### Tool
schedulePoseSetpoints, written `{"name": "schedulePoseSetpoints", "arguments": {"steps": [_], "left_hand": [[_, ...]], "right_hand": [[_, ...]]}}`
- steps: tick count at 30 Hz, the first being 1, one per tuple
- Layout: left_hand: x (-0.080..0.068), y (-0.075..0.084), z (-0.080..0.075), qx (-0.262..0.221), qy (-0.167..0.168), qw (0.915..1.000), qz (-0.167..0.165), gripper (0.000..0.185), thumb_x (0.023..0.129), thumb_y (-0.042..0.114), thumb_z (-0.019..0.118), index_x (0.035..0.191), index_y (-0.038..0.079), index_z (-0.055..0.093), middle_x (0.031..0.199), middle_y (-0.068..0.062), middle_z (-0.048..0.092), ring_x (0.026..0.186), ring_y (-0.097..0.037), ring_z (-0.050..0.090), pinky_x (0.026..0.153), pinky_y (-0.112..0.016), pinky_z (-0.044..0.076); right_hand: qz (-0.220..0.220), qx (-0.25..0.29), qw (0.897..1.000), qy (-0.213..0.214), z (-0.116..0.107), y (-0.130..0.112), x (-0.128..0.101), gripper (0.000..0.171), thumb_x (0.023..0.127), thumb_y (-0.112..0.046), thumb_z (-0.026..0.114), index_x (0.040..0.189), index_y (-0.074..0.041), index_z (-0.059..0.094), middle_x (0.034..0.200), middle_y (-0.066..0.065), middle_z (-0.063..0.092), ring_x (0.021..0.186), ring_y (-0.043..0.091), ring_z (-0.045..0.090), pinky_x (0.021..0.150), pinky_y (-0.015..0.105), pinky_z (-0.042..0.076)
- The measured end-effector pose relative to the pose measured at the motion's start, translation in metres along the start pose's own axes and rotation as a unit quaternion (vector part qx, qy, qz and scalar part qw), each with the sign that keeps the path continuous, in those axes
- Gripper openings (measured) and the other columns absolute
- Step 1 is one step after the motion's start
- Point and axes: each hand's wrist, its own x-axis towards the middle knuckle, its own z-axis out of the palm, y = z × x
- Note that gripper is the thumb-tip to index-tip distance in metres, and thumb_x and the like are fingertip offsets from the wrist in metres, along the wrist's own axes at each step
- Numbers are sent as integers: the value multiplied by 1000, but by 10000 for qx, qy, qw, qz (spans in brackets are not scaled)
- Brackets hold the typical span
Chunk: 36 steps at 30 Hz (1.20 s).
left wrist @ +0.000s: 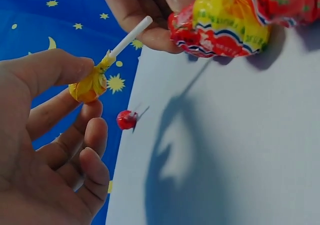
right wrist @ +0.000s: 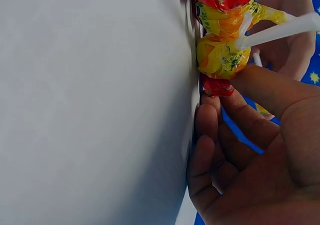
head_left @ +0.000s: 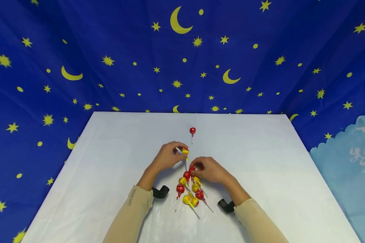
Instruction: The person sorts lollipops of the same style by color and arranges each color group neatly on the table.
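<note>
two hands among wrapped lollipops

the left hand pinches a yellow foil-wrapped lollipop on a white stick, lifted free of the white table. the right hand curls round a red-wrapped lollipop atop the heap of red and yellow lollipops, roughly eight. one lone red lollipop lies well beyond.

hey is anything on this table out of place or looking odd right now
One red lollipop lies alone toward the far side of the white table, apart from the pile of red and yellow lollipops near the hands. The left hand pinches a yellow lollipop; the right hand touches the pile. Nothing looks spilled or damaged.
</note>
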Motion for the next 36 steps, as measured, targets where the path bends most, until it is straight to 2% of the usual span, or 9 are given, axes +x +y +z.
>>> {"name": "schedulePoseSetpoints", "arguments": {"steps": [8, 13, 22, 30, 36], "left_hand": [[9, 2, 12, 266, 182, 9993, 178, 26, 84, 22, 74, 109, 16, 70, 93, 6, 61, 67, -13, 52, 54, -30, 45], [19, 1, 16, 315, 82, 9995, 9, 24, 84, 22, 74, 108, 20, 71, 95, 7, 63, 67, -12, 52, 56, -29, 44], [37, -3, 14, 357, -9, 9993, -129, 21, 84, 22, 74, 105, 21, 72, 95, 6, 64, 67, -13, 53, 57, -29, 45], [50, -12, 18, 363, 5, 9992, -188, 21, 83, 23, 75, 103, 20, 72, 92, 6, 65, 79, -13, 56, 71, -31, 46], [53, -19, 21, 431, -151, 9978, -476, 20, 81, 24, 77, 101, 21, 73, 88, 9, 66, 81, -12, 57, 74, -31, 46]], "right_hand": [[-42, 114, 9999, 112, 3, 4, -2, 21, 86, -24, 74, 103, -13, 67, 84, -7, 59, 71, 10, 55, 63, 28, 46], [-9, 42, 10000, 80, 2, 4, -2, 24, 86, -25, 74, 104, -11, 67, 83, -7, 59, 71, 10, 54, 63, 28, 46], [26, 111, 9999, 122, 1, 2, 1, 20, 86, -25, 74, 101, -13, 68, 81, -7, 59, 69, 10, 54, 62, 28, 45], [20, 87, 9998, 189, -1, 0, 2, 19, 85, -24, 75, 99, -13, 69, 80, -7, 59, 70, 11, 53, 63, 29, 45], [114, 124, 9997, 155, 1, 1, 1, 19, 85, -26, 74, 100, -16, 68, 80, -8, 59, 70, 10, 54, 63, 29, 46]]}}
